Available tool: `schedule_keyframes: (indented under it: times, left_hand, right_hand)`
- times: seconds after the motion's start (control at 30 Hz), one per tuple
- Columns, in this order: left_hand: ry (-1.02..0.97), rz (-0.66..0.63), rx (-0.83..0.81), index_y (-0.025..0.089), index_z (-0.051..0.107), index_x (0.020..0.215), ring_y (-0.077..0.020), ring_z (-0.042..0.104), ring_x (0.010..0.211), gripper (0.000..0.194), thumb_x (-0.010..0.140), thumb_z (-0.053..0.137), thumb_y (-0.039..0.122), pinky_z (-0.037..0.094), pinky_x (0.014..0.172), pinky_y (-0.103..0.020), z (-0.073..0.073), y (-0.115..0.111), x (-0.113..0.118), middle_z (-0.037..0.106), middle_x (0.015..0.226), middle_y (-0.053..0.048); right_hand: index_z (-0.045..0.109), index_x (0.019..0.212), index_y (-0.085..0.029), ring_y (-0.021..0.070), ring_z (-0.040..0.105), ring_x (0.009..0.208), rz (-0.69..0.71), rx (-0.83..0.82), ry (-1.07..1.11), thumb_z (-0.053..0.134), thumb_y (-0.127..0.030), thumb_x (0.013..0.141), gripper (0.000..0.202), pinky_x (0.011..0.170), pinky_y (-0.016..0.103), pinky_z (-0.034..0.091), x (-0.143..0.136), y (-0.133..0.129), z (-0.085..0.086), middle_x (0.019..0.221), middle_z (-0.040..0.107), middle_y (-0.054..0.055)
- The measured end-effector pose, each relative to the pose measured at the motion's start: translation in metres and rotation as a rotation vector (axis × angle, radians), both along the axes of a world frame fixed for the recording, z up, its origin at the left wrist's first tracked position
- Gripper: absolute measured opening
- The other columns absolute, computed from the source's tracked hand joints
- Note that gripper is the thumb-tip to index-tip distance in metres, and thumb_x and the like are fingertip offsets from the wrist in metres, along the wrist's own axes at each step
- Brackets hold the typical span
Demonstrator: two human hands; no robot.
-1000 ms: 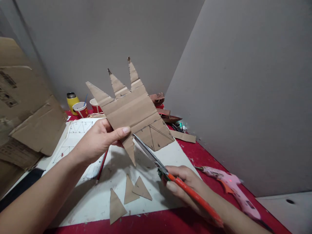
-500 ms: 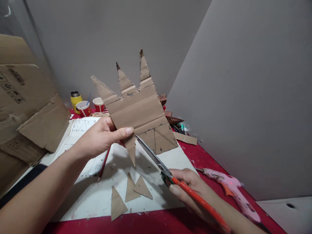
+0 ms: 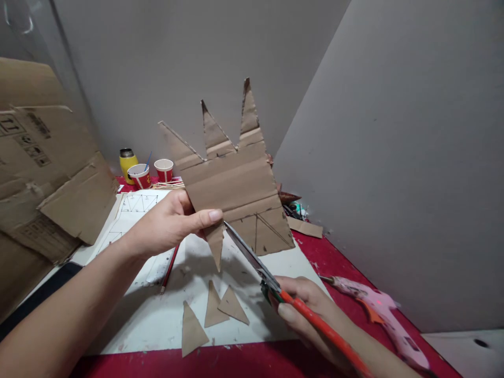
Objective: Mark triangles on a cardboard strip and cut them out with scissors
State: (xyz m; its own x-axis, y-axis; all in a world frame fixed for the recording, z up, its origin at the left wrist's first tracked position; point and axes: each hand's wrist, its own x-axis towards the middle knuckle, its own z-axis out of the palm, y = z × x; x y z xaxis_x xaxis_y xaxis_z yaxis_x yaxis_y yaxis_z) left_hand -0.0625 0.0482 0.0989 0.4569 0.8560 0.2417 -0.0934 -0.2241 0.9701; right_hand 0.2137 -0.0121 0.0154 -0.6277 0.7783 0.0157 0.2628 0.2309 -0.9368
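Between thumb and fingers, my left hand [image 3: 173,223] pinches the left edge of a cardboard piece [image 3: 232,181]. Three pointed spikes rise from the top of that piece, and one points down below my thumb. Pencil lines mark its lower right part. My right hand [image 3: 307,310] grips red-handled scissors [image 3: 252,257], whose blades lie at the cardboard's lower edge with the tip close to my left thumb. On the white board below lie three loose cardboard triangles [image 3: 195,329]. The fingers behind the cardboard are hidden.
A pink glue gun [image 3: 388,320] lies at the right on the red cloth [image 3: 331,262]. Large cardboard boxes [image 3: 47,157] stand at the left. Further back are a yellow bottle [image 3: 128,164] and paper cups [image 3: 142,181]. A red pencil [image 3: 170,270] rests on the white board [image 3: 137,331].
The cardboard piece has shifted slightly right in view and tilted a little clockwise, with both hands and the scissors moving along. The background has also shifted slightly right.
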Motion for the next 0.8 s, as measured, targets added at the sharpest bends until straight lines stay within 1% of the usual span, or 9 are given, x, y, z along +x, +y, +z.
schedule_keyframes:
  times: [0.13, 0.27, 0.33, 0.4, 0.5, 0.57, 0.67, 0.73, 0.8]
  left_hand:
    - [0.038, -0.02, 0.026, 0.015, 0.063, 0.07, -0.0085, 0.048, 0.057, 0.024, 0.085, 0.073, 0.03, 0.043, 0.054, -0.02, 0.001, -0.001, -0.002, 0.055, 0.063, 0.003]
    - [0.068, -0.021, 0.039, 0.015, 0.063, 0.07, -0.0102, 0.051, 0.059, 0.028, 0.083, 0.075, 0.036, 0.045, 0.056, -0.022, 0.002, -0.001, -0.005, 0.057, 0.064, 0.002]
    - [0.086, -0.018, 0.047, 0.016, 0.064, 0.07, -0.0119, 0.054, 0.062, 0.029, 0.083, 0.075, 0.039, 0.046, 0.059, -0.024, 0.002, -0.001, -0.006, 0.058, 0.065, 0.001]
    - [0.108, -0.021, 0.06, 0.015, 0.065, 0.069, -0.013, 0.054, 0.064, 0.029, 0.085, 0.073, 0.039, 0.047, 0.061, -0.025, 0.003, -0.001, -0.007, 0.059, 0.066, 0.0]
    - [0.113, -0.009, 0.063, 0.015, 0.069, 0.076, -0.0142, 0.057, 0.066, 0.023, 0.085, 0.072, 0.035, 0.049, 0.062, -0.026, 0.007, -0.003, -0.008, 0.062, 0.07, -0.002]
    - [0.104, 0.002, 0.056, 0.014, 0.07, 0.079, -0.0147, 0.058, 0.067, 0.021, 0.085, 0.073, 0.034, 0.05, 0.063, -0.026, 0.01, -0.005, -0.008, 0.064, 0.073, -0.003]
    - [0.1, -0.014, 0.047, 0.014, 0.069, 0.072, -0.0133, 0.056, 0.063, 0.024, 0.084, 0.074, 0.034, 0.049, 0.059, -0.024, 0.013, -0.007, -0.009, 0.062, 0.068, -0.002]
    - [0.091, -0.014, 0.055, 0.014, 0.068, 0.069, -0.0127, 0.055, 0.062, 0.026, 0.083, 0.075, 0.034, 0.049, 0.059, -0.024, 0.015, -0.007, -0.01, 0.062, 0.066, -0.001]
    - [0.086, 0.012, 0.076, 0.014, 0.069, 0.069, -0.013, 0.056, 0.063, 0.025, 0.082, 0.076, 0.034, 0.049, 0.06, -0.024, 0.016, -0.006, -0.012, 0.064, 0.068, -0.002]
  right_hand:
    - [0.04, 0.071, -0.021, 0.0107, 0.024, 0.056, -0.015, 0.01, -0.02, 0.048, -0.065, 0.094, 0.049, 0.048, 0.024, 0.022, 0.001, -0.002, 0.0, 0.065, 0.028, -0.006]
    - [0.04, 0.069, -0.022, 0.0101, 0.023, 0.054, -0.034, -0.01, -0.024, 0.049, -0.067, 0.092, 0.052, 0.047, 0.024, 0.02, -0.001, -0.005, 0.004, 0.063, 0.027, -0.006]
    - [0.039, 0.068, -0.022, 0.0089, 0.022, 0.05, -0.045, -0.072, 0.002, 0.051, -0.07, 0.09, 0.053, 0.044, 0.024, 0.018, -0.001, -0.007, 0.005, 0.059, 0.027, -0.008]
    - [0.038, 0.069, -0.023, 0.0075, 0.021, 0.045, -0.042, -0.183, 0.037, 0.053, -0.072, 0.087, 0.054, 0.04, 0.023, 0.016, -0.002, -0.009, 0.004, 0.054, 0.027, -0.009]
    - [0.04, 0.071, -0.024, 0.0068, 0.024, 0.038, -0.012, -0.279, 0.074, 0.053, -0.076, 0.084, 0.056, 0.035, 0.021, 0.016, -0.002, -0.008, 0.002, 0.049, 0.03, -0.01]
    - [0.041, 0.073, -0.023, 0.0076, 0.026, 0.041, 0.019, -0.219, 0.061, 0.051, -0.077, 0.084, 0.056, 0.037, 0.021, 0.019, -0.002, -0.006, 0.002, 0.052, 0.033, -0.009]
    - [0.04, 0.072, -0.022, 0.0098, 0.026, 0.052, 0.024, -0.084, -0.006, 0.047, -0.077, 0.086, 0.057, 0.043, 0.023, 0.021, -0.005, -0.003, 0.004, 0.061, 0.032, -0.006]
    - [0.038, 0.072, -0.022, 0.0103, 0.025, 0.054, 0.012, -0.071, -0.036, 0.045, -0.076, 0.088, 0.057, 0.045, 0.023, 0.022, -0.005, -0.003, 0.005, 0.063, 0.031, -0.006]
    - [0.037, 0.074, -0.023, 0.0098, 0.026, 0.052, 0.028, -0.105, -0.037, 0.044, -0.077, 0.088, 0.056, 0.044, 0.023, 0.022, -0.004, -0.003, 0.003, 0.061, 0.032, -0.006]
